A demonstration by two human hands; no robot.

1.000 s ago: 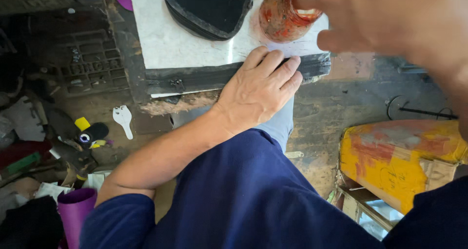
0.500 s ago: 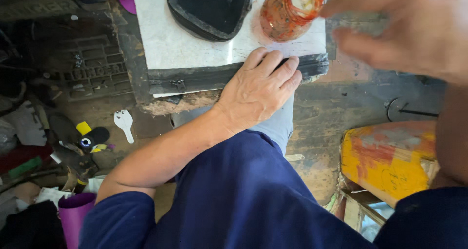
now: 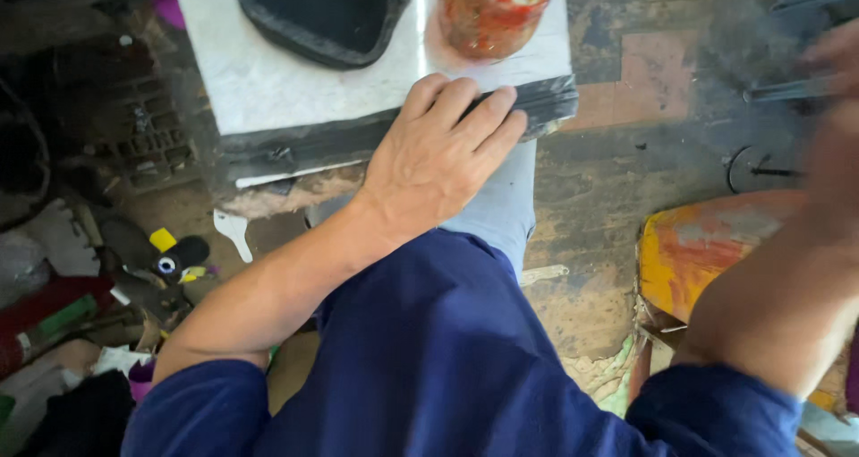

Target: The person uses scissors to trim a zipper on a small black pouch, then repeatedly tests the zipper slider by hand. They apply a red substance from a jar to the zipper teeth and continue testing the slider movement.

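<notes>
Right hand blurred at right edge, grip unreadable; red-smeared glass jar cropped at top, contents unclear; left hand flat, holding nothing, on white slab.

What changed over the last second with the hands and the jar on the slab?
The right hand has pulled away from the red-stained jar, swinging right, off the white slab; it is now blurred near a dark tool on the floor. Whether it holds anything cannot be told. The left hand stays flat on the slab's front edge. Jar and black pad have not moved.
</notes>
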